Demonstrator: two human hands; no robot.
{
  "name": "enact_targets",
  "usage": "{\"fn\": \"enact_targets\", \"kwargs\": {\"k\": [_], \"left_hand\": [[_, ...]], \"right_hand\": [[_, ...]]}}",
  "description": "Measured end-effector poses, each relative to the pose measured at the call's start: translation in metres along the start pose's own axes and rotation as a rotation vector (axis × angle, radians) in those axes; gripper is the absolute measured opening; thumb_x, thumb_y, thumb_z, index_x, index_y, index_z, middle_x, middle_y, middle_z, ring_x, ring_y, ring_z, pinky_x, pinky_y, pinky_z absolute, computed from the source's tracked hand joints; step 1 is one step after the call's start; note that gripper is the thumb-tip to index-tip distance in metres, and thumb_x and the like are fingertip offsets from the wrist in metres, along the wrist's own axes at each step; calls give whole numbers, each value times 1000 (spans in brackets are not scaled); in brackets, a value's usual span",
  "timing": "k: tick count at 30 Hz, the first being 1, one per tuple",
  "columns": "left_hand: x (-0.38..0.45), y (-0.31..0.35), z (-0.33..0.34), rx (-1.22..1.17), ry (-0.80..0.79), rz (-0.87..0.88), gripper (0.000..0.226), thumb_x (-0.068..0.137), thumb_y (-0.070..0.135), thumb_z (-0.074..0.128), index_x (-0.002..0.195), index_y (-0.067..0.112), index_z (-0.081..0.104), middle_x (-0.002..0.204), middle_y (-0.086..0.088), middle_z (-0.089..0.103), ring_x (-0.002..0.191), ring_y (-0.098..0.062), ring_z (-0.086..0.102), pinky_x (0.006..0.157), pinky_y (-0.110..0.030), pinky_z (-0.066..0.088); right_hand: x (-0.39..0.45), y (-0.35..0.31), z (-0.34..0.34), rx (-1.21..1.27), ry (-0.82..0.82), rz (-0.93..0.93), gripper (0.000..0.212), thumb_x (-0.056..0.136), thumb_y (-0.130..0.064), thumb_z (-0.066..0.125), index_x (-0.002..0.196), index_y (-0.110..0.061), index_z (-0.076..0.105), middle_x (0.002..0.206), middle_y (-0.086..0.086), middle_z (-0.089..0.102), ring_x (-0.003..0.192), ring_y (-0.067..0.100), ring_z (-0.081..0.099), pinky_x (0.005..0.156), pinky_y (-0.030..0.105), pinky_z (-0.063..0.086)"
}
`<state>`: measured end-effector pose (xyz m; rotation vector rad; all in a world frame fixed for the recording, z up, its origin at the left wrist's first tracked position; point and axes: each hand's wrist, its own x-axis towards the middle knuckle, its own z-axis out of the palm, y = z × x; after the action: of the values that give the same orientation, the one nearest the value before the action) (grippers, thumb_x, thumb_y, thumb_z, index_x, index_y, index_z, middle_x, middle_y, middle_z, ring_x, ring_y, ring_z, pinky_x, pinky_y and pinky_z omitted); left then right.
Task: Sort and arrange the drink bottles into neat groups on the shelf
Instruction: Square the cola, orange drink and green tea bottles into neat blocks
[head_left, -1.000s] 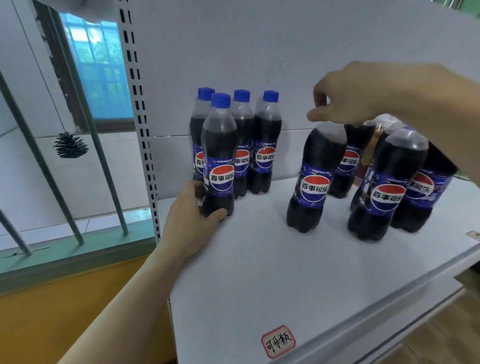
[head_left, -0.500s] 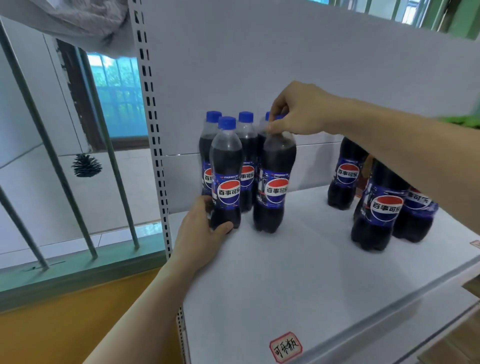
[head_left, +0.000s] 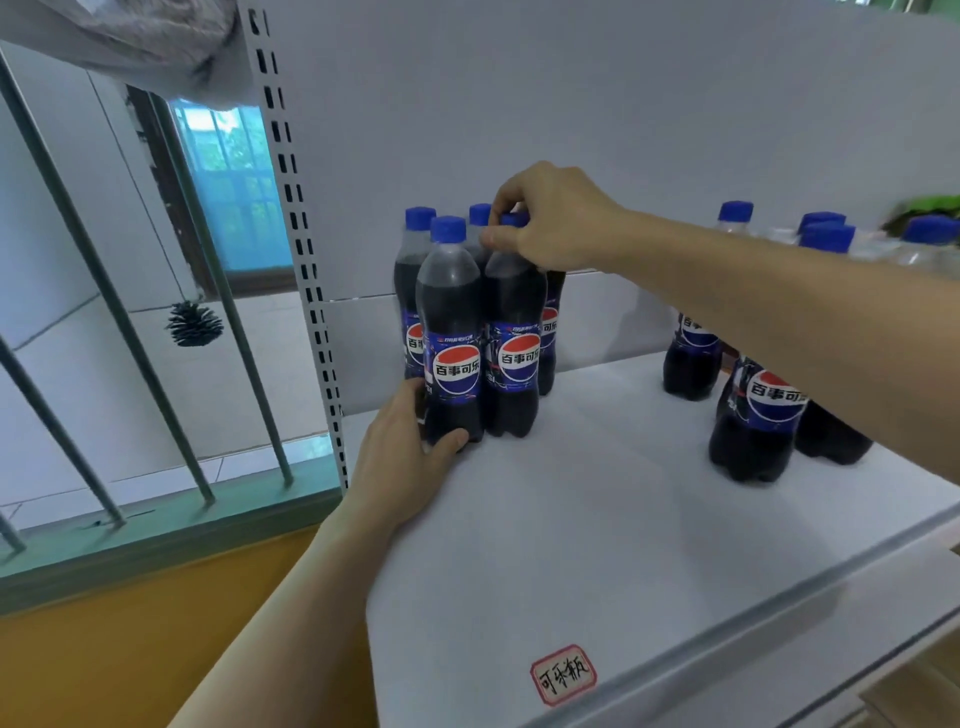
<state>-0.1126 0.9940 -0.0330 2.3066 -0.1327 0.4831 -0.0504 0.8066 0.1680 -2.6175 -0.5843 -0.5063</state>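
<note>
- Grip: your right hand (head_left: 550, 218) pinches the cap of the front-right bottle (head_left: 514, 332); your left hand (head_left: 410, 457) cups the base of the front-left bottle (head_left: 451, 332).
- Progress: left group (head_left: 415, 291) formed against the upright (head_left: 296, 234); loose bottles (head_left: 753, 415) at right remain.
- Room: bare shelf (head_left: 597, 519) between groups and toward the front lip.

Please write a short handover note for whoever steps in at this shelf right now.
Left hand grips the base of the front-left bottle.
Right hand pinches the cap of the front-right bottle, standing beside it.
Done: five bottles grouped at the left end of the shelf.
Left: the loose bottles at the right, at least four, need moving over into the group.
</note>
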Motion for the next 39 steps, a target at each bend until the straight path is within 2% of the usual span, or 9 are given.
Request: {"fn": "enact_targets", "kwargs": {"k": [6, 10, 13, 17, 21, 25, 28, 35, 39], "left_hand": [[-9, 4, -2, -4, 71, -16, 60, 87, 30, 78, 136, 18, 46, 124, -1, 64, 101, -19, 62, 83, -33, 47], [-28, 31, -11, 91, 297, 162, 25, 88, 14, 73, 102, 18, 52, 92, 1, 61, 81, -21, 60, 65, -35, 47], [-38, 75, -8, 196, 125, 342, 13, 88, 13, 68, 91, 19, 58, 79, 9, 61, 72, -7, 58, 61, -24, 46], [-30, 128, 22, 267, -106, 411, 5, 92, 32, 62, 94, 31, 57, 81, 18, 61, 74, -5, 60, 64, -28, 52], [-9, 146, 57, 192, -148, 230, 2, 96, 29, 63, 97, 28, 63, 85, 16, 66, 75, -7, 65, 68, -25, 56], [2, 119, 83, 115, -126, -55, 8, 91, 21, 64, 84, 22, 68, 78, 8, 71, 70, -10, 68, 70, -33, 59], [0, 95, 88, 169, -15, -124, 11, 88, 20, 65, 77, 22, 67, 71, 8, 71, 70, -10, 66, 70, -31, 54], [-4, 91, 93, 268, -76, 35, 13, 93, 36, 64, 93, 26, 73, 74, 11, 70, 69, -8, 63, 68, -34, 55], [-7, 90, 95, 312, -85, 108, 20, 96, 44, 60, 114, 39, 70, 69, 10, 65, 67, -9, 60, 64, -31, 54]], "right_hand": [[-19, 10, -36, 119, -98, 63, 42, 95, -49, 64, 126, -21, 56, 105, 4, 68, 73, 18, 74, 64, 31, 64], [-50, 40, -93, -314, 10, -85, 39, 99, -46, 58, 126, -18, 59, 115, 3, 63, 89, 19, 60, 94, 37, 49], [-72, 71, -125, -494, -23, -69, 39, 101, -46, 54, 123, -15, 61, 108, 4, 61, 90, 22, 52, 93, 40, 42], [-86, 108, -144, -597, -299, 49, 49, 93, -64, 50, 108, -18, 63, 88, -1, 63, 82, 26, 64, 87, 45, 54], [-97, 137, -142, -415, -414, 45, 28, 92, -49, 64, 91, -21, 66, 59, 2, 72, 50, 18, 70, 71, 39, 61], [-87, 142, -135, -300, -223, -118, 17, 88, -42, 70, 84, -25, 72, 61, -7, 70, 58, 11, 66, 59, 25, 46], [-65, 137, -123, -233, -193, -174, 18, 89, -43, 68, 86, -25, 73, 71, 0, 74, 64, 18, 68, 57, 23, 43], [-16, 103, -73, -136, -223, -241, 19, 93, -30, 68, 96, -12, 74, 82, 12, 75, 68, 24, 68, 69, 32, 56], [7, 93, -53, -103, -200, -260, 21, 93, -29, 67, 97, -10, 74, 80, 9, 73, 60, 17, 64, 62, 26, 52]]}}
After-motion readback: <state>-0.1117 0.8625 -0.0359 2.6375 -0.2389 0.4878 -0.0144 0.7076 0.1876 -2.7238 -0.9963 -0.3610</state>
